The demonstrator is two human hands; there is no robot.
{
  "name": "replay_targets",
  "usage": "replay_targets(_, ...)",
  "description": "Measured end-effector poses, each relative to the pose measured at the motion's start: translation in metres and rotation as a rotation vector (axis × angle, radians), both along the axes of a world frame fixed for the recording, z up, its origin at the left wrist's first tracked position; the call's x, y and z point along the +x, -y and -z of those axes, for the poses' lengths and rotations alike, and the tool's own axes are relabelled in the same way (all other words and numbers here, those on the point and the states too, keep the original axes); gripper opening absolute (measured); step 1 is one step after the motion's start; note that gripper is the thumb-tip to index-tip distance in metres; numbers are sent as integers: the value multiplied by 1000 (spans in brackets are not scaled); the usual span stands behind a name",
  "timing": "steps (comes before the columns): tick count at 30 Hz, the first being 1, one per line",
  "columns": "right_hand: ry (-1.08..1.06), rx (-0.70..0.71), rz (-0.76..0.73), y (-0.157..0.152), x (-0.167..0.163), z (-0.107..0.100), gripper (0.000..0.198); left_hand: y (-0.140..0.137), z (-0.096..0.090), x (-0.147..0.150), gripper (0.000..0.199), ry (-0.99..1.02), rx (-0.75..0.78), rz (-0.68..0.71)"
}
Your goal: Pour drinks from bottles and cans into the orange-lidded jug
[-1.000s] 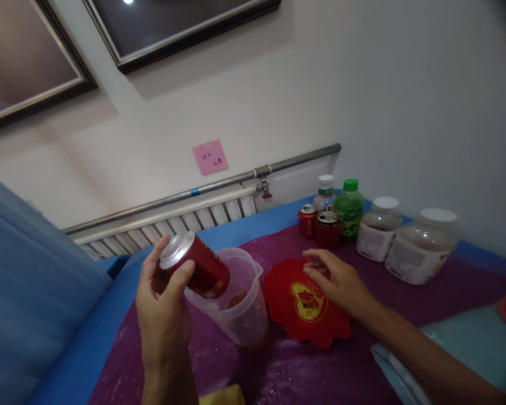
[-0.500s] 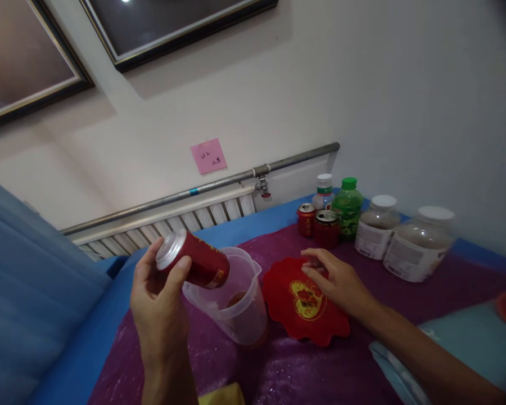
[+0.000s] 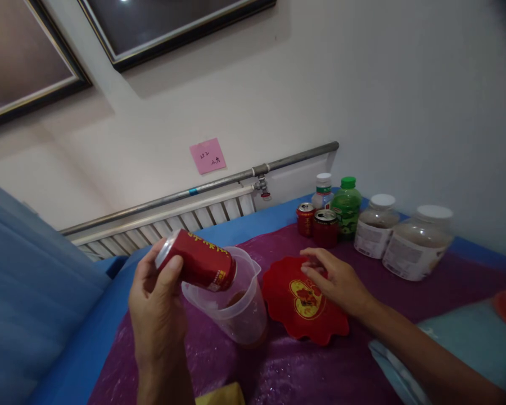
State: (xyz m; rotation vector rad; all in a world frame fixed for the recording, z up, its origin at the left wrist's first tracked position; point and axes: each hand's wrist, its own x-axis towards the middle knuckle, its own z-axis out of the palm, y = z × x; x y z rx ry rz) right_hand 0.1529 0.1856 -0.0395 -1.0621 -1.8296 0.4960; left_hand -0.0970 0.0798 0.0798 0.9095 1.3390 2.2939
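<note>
My left hand [image 3: 158, 298] is wrapped round a red drink can [image 3: 202, 261] with yellow lettering. The can lies tilted, its silver bottom up at the left and its other end lower over the mouth of a clear plastic measuring jug [image 3: 247, 320]. Some brownish liquid shows inside the jug. My right hand [image 3: 337, 281] hovers above a red scalloped plate [image 3: 278, 304] with a yellow heart pattern; its fingers are loosely curled and apart, holding nothing. The can's opening is hidden from view.
Behind the plate stand two red cans [image 3: 325, 228], a white-capped bottle [image 3: 322, 194], a green bottle [image 3: 346, 208] and two lidded jars [image 3: 417, 247]. Purple plastic sheeting [image 3: 287, 371] covers the blue table. A yellow cloth [image 3: 221, 395] lies in front; light-blue fabric [image 3: 468, 337] lies at right.
The can has rolled slightly in my left hand, showing more of its lettering and less of its silver bottom. My right hand has stayed nearly still.
</note>
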Motion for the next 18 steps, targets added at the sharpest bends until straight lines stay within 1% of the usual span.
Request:
replay_targets(4, 3, -13, -3, 0, 0, -1, 23, -1, 2, -1, 55, -40, -40, -15)
replay_targets(7, 9, -16, -9, 0, 0, -1, 23, -2, 2, -4, 62, -32, -97, 25)
replay_targets(9, 14, -17, -12, 0, 0, -1, 23, -1, 1, -7, 68, -41, -108, 57)
replay_targets(12, 11, -13, -15, 0, 0, 0, 24, 4, 0, -10, 74, -106, -119, 66)
replay_targets(15, 6, -12, -18, 0, 1, 0, 24, 10, -2, -9, 68, -134, -118, 33)
replay_targets(18, 2, -9, -13, -1, 1, 0, 24, 13, -6, -4, 54, -74, -87, -15)
